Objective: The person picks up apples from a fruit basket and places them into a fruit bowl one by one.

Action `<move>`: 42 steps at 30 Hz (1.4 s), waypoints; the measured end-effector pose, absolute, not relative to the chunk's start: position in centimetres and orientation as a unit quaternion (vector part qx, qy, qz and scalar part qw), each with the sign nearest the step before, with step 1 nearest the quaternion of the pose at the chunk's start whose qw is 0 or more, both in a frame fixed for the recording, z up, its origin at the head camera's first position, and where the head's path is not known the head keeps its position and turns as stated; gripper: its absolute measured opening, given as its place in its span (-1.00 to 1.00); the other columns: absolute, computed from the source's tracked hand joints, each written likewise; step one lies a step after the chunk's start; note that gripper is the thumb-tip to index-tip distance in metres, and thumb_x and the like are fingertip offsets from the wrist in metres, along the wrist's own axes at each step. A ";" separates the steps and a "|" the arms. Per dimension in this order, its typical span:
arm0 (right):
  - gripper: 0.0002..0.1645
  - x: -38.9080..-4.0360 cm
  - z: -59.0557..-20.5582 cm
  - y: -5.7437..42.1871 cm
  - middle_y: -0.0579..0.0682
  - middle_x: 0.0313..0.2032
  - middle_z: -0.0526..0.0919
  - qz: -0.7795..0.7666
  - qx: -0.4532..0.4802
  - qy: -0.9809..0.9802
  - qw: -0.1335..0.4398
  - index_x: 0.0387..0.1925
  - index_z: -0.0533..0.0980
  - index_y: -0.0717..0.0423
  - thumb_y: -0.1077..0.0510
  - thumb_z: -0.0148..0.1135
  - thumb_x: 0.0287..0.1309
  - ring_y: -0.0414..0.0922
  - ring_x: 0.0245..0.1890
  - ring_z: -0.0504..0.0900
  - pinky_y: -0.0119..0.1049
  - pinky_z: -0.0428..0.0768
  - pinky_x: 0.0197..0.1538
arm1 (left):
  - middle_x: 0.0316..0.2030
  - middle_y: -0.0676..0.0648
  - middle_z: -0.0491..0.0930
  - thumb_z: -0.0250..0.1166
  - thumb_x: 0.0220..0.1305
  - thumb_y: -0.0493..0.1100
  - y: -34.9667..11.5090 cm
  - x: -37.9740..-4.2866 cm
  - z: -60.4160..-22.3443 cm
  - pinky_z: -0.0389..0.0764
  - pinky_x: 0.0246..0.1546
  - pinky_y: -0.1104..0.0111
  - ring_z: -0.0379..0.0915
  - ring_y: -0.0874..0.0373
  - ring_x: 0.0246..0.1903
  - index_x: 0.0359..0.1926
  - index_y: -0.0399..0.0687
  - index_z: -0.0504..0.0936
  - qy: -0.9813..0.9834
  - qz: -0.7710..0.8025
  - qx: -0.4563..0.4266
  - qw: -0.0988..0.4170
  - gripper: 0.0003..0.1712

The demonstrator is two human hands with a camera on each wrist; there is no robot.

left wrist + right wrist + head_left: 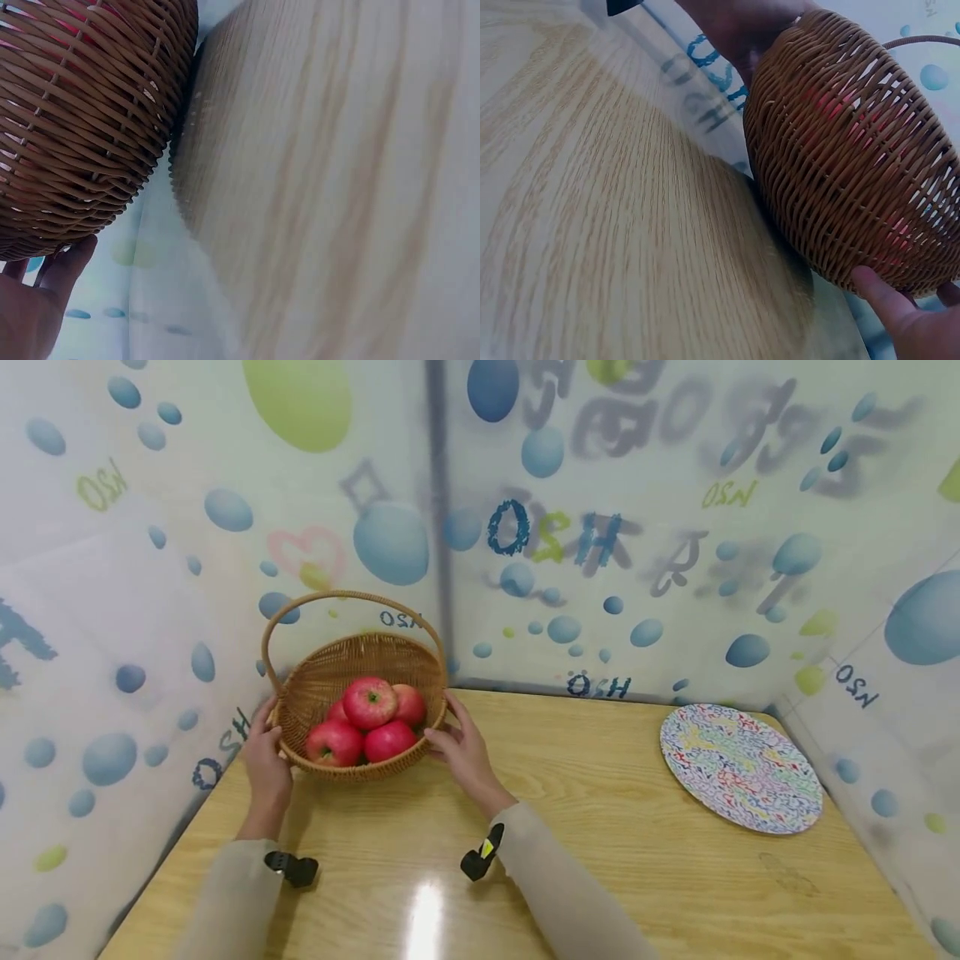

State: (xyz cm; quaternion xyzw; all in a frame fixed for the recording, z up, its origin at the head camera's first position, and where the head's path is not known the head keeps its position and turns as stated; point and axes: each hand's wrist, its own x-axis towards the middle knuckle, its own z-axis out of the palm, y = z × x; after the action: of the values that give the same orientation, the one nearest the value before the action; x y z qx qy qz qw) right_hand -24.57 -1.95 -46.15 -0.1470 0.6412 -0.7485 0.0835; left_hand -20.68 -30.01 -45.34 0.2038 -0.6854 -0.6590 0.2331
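Two hands grip a brown woven wicker basket [318, 681] of red apples [367, 727] at the far left of a pale wood-grain bench [600, 793].
The round basket, its thin arched handle standing up, tilts its mouth toward the person; whether its base touches the bench I cannot tell. Five apples show, one on top of the others. The left hand [267, 764] is curled around the basket's left side, and the right hand [468, 756] clasps the right side, its thumb against the wicker. Black devices [480, 855] sit at both beige-sleeved wrists. Well apart, at the bench's far right, lies an oval plate with multicoloured squiggles [742, 768]. White walls with blue and green drops [637, 593] surround the bench.
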 end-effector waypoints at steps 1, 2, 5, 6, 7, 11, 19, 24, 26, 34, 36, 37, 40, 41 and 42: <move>-0.15 -24.5 -46.2 -1.6 0.00 0.58 0.07 -0.749 -0.148 0.640 0.081 0.60 0.05 -0.18 0.24 0.13 0.42 0.28 0.42 0.37 0.12 0.63 0.16 | 0.30 -0.09 0.34 -0.23 0.45 -0.27 -29.7 -20.7 -45.3 0.56 -0.28 0.65 0.40 0.17 0.12 0.49 0.26 0.35 -0.674 -0.672 0.201 0.231 -0.33; -0.16 -24.4 -46.2 -1.3 0.01 0.59 0.07 -0.751 -0.149 0.639 0.078 0.60 0.05 -0.17 0.25 0.12 0.43 0.29 0.42 0.36 0.12 0.63 0.16 | 0.30 -0.09 0.34 -0.23 0.44 -0.28 -29.4 -20.8 -45.3 0.58 -0.31 0.64 0.41 0.15 0.13 0.48 0.27 0.36 -0.665 -0.683 0.197 0.229 -0.32; -0.15 -24.3 -46.4 -0.2 0.03 0.59 0.05 -0.756 -0.151 0.633 0.074 0.60 0.03 -0.14 0.27 0.09 0.43 0.30 0.43 0.34 0.07 0.64 0.16 | 0.28 -0.09 0.37 -0.22 0.45 -0.26 -28.5 -20.7 -45.5 0.62 -0.36 0.60 0.42 0.13 0.14 0.47 0.28 0.38 -0.658 -0.693 0.187 0.228 -0.33; -0.15 -24.2 -46.4 0.1 0.02 0.59 0.06 -0.758 -0.148 0.631 0.073 0.60 0.04 -0.15 0.26 0.10 0.42 0.29 0.43 0.33 0.05 0.64 0.17 | 0.27 -0.09 0.38 -0.22 0.46 -0.25 -28.1 -20.7 -45.6 0.63 -0.36 0.59 0.43 0.13 0.13 0.47 0.27 0.38 -0.656 -0.696 0.183 0.228 -0.34; -0.15 -24.2 -46.4 0.5 0.02 0.59 0.06 -0.758 -0.147 0.631 0.072 0.60 0.03 -0.15 0.26 0.10 0.42 0.29 0.44 0.33 0.04 0.65 0.16 | 0.26 -0.11 0.40 -0.22 0.46 -0.25 -27.8 -20.7 -45.7 0.63 -0.36 0.59 0.44 0.15 0.10 0.47 0.25 0.38 -0.658 -0.695 0.178 0.230 -0.35; -0.15 -24.0 -46.3 1.7 0.07 0.59 0.03 -0.756 -0.150 0.633 0.070 0.61 0.02 -0.10 0.29 0.07 0.42 0.30 0.45 0.30 0.03 0.66 0.15 | 0.31 -0.15 0.37 -0.23 0.48 -0.24 -26.5 -20.6 -46.0 0.63 -0.31 0.61 0.43 0.13 0.14 0.48 0.23 0.37 -0.650 -0.706 0.165 0.227 -0.36; -0.15 -24.1 -46.2 3.8 0.06 0.59 0.03 -0.759 -0.143 0.632 0.057 0.60 0.05 -0.10 0.32 0.06 0.39 0.30 0.48 0.25 0.13 0.64 0.14 | 0.40 -0.21 0.32 -0.24 0.47 -0.25 -24.1 -20.6 -46.1 0.61 -0.25 0.63 0.32 -0.10 0.32 0.50 0.22 0.33 -0.645 -0.717 0.144 0.223 -0.34; -0.14 -23.8 -46.6 4.9 0.08 0.59 0.03 -0.760 -0.143 0.632 0.053 0.60 0.05 -0.08 0.33 0.07 0.38 0.30 0.49 0.23 0.12 0.64 0.14 | 0.33 -0.21 0.36 -0.21 0.46 -0.26 -23.1 -20.4 -46.4 0.61 -0.20 0.60 0.39 0.01 0.22 0.49 0.15 0.34 -0.636 -0.724 0.134 0.232 -0.35; -0.15 -23.6 -46.8 5.4 0.07 0.59 0.04 -0.760 -0.139 0.633 0.049 0.60 0.05 -0.08 0.33 0.07 0.38 0.29 0.50 0.23 0.18 0.62 0.15 | 0.35 -0.23 0.35 -0.21 0.46 -0.27 -22.5 -20.1 -46.6 0.61 -0.19 0.59 0.39 0.01 0.22 0.50 0.14 0.34 -0.635 -0.726 0.125 0.232 -0.35; -0.17 -22.8 -47.2 7.8 0.02 0.59 0.07 -0.750 -0.131 0.647 0.043 0.59 0.06 -0.15 0.29 0.07 0.41 0.25 0.50 0.25 0.27 0.57 0.16 | 0.43 -0.24 0.31 -0.15 0.45 -0.28 -20.3 -19.4 -46.8 0.62 -0.21 0.60 0.38 -0.07 0.27 0.52 0.18 0.29 -0.656 -0.712 0.095 0.231 -0.33; -0.18 -22.7 -47.2 8.4 0.01 0.59 0.08 -0.745 -0.128 0.654 0.039 0.59 0.07 -0.16 0.28 0.07 0.42 0.24 0.50 0.25 0.22 0.61 0.14 | 0.43 -0.22 0.31 -0.12 0.45 -0.28 -19.8 -19.4 -46.9 0.63 -0.21 0.59 0.41 0.00 0.23 0.53 0.17 0.28 -0.660 -0.710 0.087 0.230 -0.33; -0.18 -22.7 -47.3 8.7 0.01 0.59 0.08 -0.742 -0.127 0.657 0.036 0.59 0.07 -0.15 0.28 0.07 0.42 0.24 0.50 0.26 0.20 0.62 0.13 | 0.42 -0.22 0.31 -0.11 0.44 -0.29 -19.5 -19.5 -46.9 0.64 -0.22 0.58 0.44 0.03 0.20 0.53 0.16 0.28 -0.661 -0.709 0.085 0.229 -0.33; -0.19 -22.7 -47.3 9.6 0.00 0.58 0.10 -0.736 -0.119 0.666 0.031 0.58 0.09 -0.18 0.26 0.08 0.42 0.23 0.48 0.30 0.17 0.64 0.11 | 0.41 -0.22 0.29 -0.10 0.44 -0.31 -18.7 -19.5 -46.8 0.64 -0.22 0.58 0.46 0.11 0.14 0.53 0.13 0.28 -0.662 -0.710 0.079 0.227 -0.33; -0.20 -22.6 -47.3 10.0 0.00 0.58 0.11 -0.734 -0.117 0.669 0.030 0.58 0.09 -0.20 0.25 0.08 0.42 0.23 0.48 0.31 0.18 0.64 0.11 | 0.42 -0.21 0.28 -0.11 0.44 -0.31 -18.4 -19.5 -46.8 0.64 -0.21 0.58 0.46 0.14 0.13 0.53 0.12 0.28 -0.664 -0.709 0.078 0.225 -0.33; -0.20 -22.5 -47.2 10.3 0.00 0.57 0.12 -0.733 -0.114 0.670 0.031 0.58 0.10 -0.22 0.25 0.07 0.42 0.23 0.47 0.32 0.19 0.63 0.12 | 0.42 -0.21 0.28 -0.10 0.44 -0.31 -18.1 -19.5 -46.8 0.64 -0.21 0.58 0.46 0.15 0.11 0.53 0.11 0.28 -0.665 -0.709 0.076 0.223 -0.32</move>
State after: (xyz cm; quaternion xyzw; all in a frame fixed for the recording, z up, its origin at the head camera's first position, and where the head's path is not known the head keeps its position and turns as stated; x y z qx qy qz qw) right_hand -22.55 10.28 -47.20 -0.1138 0.6699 -0.7331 0.0305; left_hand -19.46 -18.15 -46.81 0.0761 -0.6650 -0.7087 0.2232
